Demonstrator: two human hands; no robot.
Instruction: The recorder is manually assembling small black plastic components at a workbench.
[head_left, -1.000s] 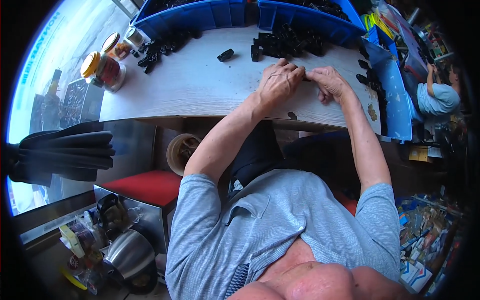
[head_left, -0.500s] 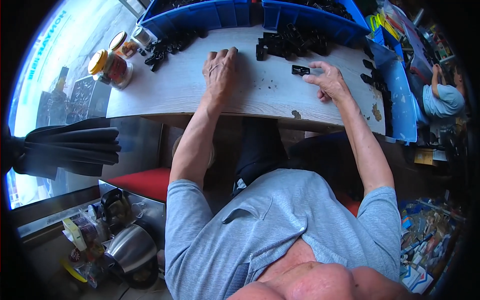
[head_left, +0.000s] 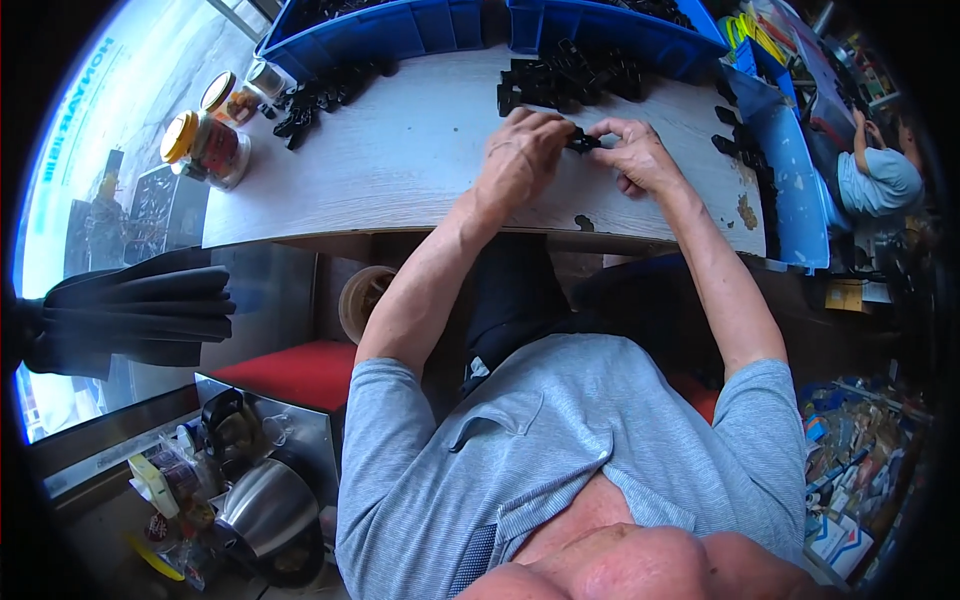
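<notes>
A small black plastic part (head_left: 584, 142) is between my two hands, just above or on the pale wooden table (head_left: 400, 180). My right hand (head_left: 640, 158) pinches its right end between thumb and forefinger, the other fingers curled under. From the left, my left hand (head_left: 522, 158) meets the part with fingers curled and pressed together; anything inside them is hidden. Beyond the hands lies a heap of similar black parts (head_left: 570, 80). A second pile of smaller black pieces (head_left: 315, 103) sits on the table's far left.
Two blue bins (head_left: 385, 32) of black parts line the table's back. At the left stand lidded jars (head_left: 208, 150). A light-blue bin (head_left: 800, 185) borders the right edge, with black pieces (head_left: 738, 145) beside it. A kettle (head_left: 268, 505) stands lower left; another person (head_left: 878, 178) sits far right.
My left hand has moved right across the table to the black part. My right hand, whose finger and thumb were apart around the part's end, has closed on it.
</notes>
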